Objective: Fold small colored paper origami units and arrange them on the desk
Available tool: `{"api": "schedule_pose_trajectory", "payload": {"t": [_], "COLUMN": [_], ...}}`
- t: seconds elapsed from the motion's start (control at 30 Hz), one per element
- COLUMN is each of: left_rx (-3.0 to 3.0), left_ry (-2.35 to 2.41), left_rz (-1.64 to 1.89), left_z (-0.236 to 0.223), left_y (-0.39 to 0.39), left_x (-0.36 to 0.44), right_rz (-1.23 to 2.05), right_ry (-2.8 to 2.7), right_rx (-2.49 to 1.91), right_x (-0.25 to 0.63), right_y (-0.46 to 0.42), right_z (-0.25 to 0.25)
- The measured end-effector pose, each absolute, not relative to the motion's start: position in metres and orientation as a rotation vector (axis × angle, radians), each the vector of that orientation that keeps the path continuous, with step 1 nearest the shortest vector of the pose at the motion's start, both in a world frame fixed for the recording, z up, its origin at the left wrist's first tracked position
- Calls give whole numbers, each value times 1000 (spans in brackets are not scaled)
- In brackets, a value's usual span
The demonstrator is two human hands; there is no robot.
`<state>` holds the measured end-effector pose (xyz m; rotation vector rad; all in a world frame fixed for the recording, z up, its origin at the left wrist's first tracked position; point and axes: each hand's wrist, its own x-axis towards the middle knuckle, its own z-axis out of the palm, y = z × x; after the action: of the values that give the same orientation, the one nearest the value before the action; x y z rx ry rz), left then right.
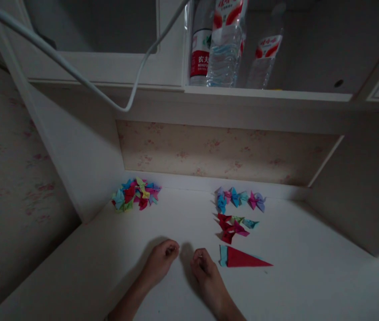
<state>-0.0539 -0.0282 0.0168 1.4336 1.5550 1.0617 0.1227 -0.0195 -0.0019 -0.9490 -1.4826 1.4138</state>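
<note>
My left hand [162, 258] is curled above the white desk, thumb and fingertips drawn together. Facing it across a small gap, my right hand [207, 271] is closed in a similar pinch. Whatever either hand has in its fingertips, if anything, is too small to make out. Just right of my right hand lies a long red paper triangle [245, 257], with light blue paper [223, 256] showing at its wide end. Behind it are small folded paper pieces in red, magenta and green [231, 227]. Farther back sits a row of blue, pink and purple folded pieces [234, 197].
A heap of many-coloured folded paper pieces [136, 195] lies at the desk's back left. Above the desk, a shelf [269, 92] holds plastic bottles [224, 58]. A white cable [85, 80] hangs across the upper left. Side panels [72, 147] bound the desk.
</note>
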Motion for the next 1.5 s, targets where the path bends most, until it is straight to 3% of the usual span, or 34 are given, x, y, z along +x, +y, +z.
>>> {"api": "schedule_pose_trajectory", "payload": {"t": [1.5], "left_rx": [1558], "left_ry": [1531], "left_rz": [1057], "left_z": [13], "left_y": [-27], "left_x": [-55], "right_rz": [1311], "right_ry": [-1633], "right_rx": [-1028], "right_x": [120], "right_y": [-21], "right_z": [-1]}}
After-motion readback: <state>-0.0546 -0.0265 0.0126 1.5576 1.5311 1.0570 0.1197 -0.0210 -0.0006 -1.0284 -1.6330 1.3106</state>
